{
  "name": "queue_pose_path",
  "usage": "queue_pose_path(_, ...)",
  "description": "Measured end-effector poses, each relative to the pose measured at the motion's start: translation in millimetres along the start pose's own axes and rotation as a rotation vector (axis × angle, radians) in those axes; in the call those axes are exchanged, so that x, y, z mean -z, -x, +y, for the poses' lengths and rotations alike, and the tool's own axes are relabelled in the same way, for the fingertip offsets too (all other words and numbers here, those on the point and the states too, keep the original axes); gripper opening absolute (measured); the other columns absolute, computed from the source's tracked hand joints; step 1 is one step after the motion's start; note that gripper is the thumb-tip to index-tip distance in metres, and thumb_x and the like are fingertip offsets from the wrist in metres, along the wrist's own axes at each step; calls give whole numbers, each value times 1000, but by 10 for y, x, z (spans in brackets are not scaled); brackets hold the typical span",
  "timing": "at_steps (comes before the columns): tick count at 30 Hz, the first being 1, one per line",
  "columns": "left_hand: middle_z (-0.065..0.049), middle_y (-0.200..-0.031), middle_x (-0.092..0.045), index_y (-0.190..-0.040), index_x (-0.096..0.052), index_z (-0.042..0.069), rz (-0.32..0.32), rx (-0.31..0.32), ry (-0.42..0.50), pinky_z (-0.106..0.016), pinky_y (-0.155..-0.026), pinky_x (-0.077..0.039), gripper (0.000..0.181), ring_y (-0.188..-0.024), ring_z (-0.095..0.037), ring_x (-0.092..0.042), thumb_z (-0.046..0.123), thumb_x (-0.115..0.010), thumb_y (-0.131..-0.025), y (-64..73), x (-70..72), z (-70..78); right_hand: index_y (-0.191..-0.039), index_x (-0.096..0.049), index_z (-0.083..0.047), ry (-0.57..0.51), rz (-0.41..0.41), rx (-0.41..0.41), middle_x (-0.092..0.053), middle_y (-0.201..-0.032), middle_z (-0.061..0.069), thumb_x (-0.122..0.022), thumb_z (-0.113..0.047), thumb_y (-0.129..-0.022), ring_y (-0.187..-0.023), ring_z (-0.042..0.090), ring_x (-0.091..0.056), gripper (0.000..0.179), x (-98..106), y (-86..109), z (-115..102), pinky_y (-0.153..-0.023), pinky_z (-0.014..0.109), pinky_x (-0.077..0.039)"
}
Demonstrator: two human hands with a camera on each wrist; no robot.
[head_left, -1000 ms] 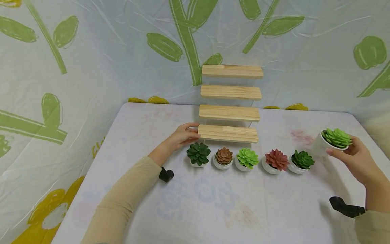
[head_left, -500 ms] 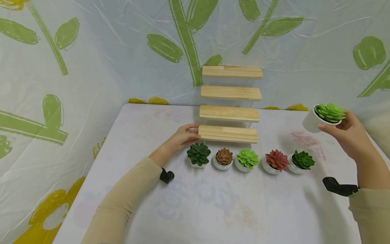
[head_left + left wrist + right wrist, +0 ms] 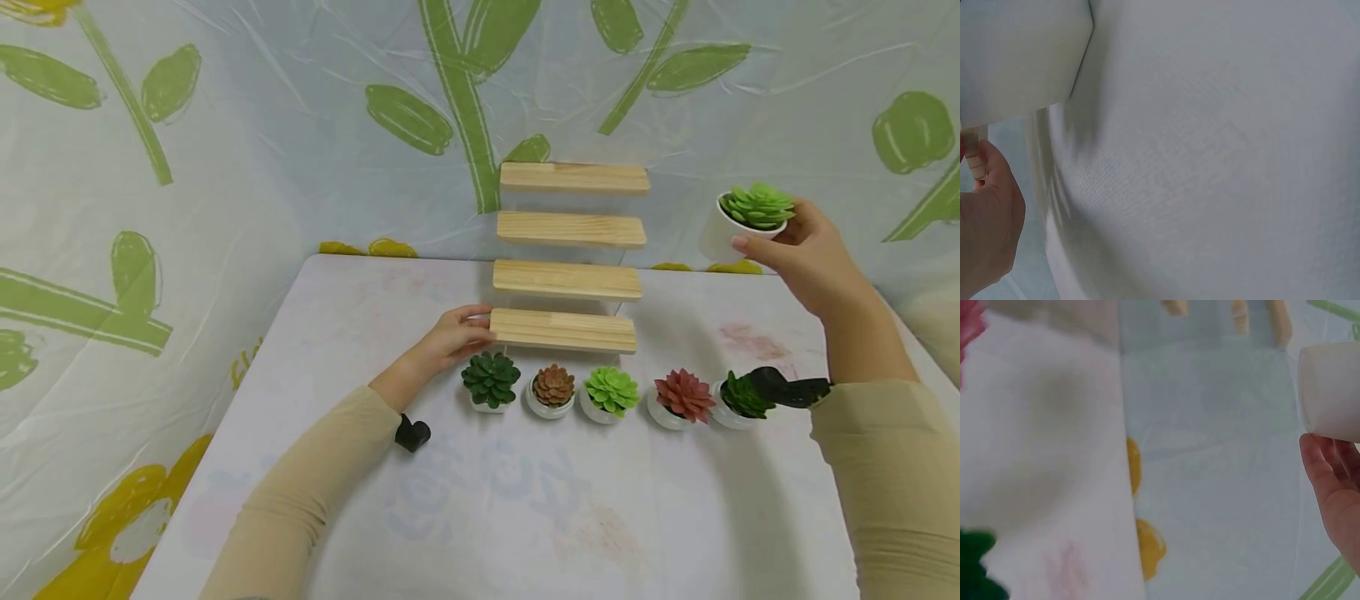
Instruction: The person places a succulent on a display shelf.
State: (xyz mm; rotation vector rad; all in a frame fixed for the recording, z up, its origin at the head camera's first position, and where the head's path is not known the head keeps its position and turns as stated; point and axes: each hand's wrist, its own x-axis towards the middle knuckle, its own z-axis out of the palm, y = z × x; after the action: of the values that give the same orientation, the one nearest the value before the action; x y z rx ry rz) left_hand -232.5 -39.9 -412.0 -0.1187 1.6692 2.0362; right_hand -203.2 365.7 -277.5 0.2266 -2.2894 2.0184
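Observation:
My right hand (image 3: 813, 258) grips a light-green potted succulent (image 3: 759, 207) in a tall white pot, raised above the table at the right, to the right of the wooden shelf boards. In the right wrist view the fingers curl round the white pot (image 3: 1335, 390). My left hand (image 3: 452, 335) pinches the left end of the lowest board of a stepped wooden shelf (image 3: 562, 332). The left wrist view shows the left hand (image 3: 991, 219) at the image's edge, with a bit of the wooden board (image 3: 975, 159) between its fingers.
Before the shelf stands a row of potted succulents: dark green (image 3: 491, 379), brown (image 3: 553, 387), light green (image 3: 611, 390), red (image 3: 683, 397) and another green one (image 3: 742, 395), partly behind the right wrist's black mount (image 3: 791, 389). A leaf-patterned sheet (image 3: 315, 167) hangs behind the table (image 3: 510, 517).
My right hand has carried the light-green succulent up and to the left, toward the height of the upper boards. The left hand stays at the lowest board.

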Motion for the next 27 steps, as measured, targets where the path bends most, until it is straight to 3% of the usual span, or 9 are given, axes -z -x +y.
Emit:
queue_pose_path(8,-22,-129,-48,-137,-43,2,-4,6,9,-35,-95,-43,57,-109,-28,-52,-16,-56,-84,-13,-4,-8,-130,-35,-13,-51,-21,7,-45,-115,0,-61,4,-86,-95,9,-52,54,-331,-329,-109,-71,13,-48)
queue_pose_path(18,-21,-129,-49,-136,-44,2,8,13,20,-38,-98,-41,56,-106,-26,-53,-15,-56,-85,-9,-2,-13,-141,-27,-10,-28,170,-111,-39,-109,-3,-73,-10,-80,-93,9,-45,77,-805,-700,-274,-69,13,-46)
queue_pose_path(27,-21,-125,-51,-137,-44,3,1,5,-2,-37,-96,-43,56,-103,-25,-54,-14,-56,-85,9,23,14,-140,-31,-10,-37,188,-104,-39,-108,-3,-73,-8,-79,-94,8,-43,74,-1131,-927,-354,-79,21,-39)
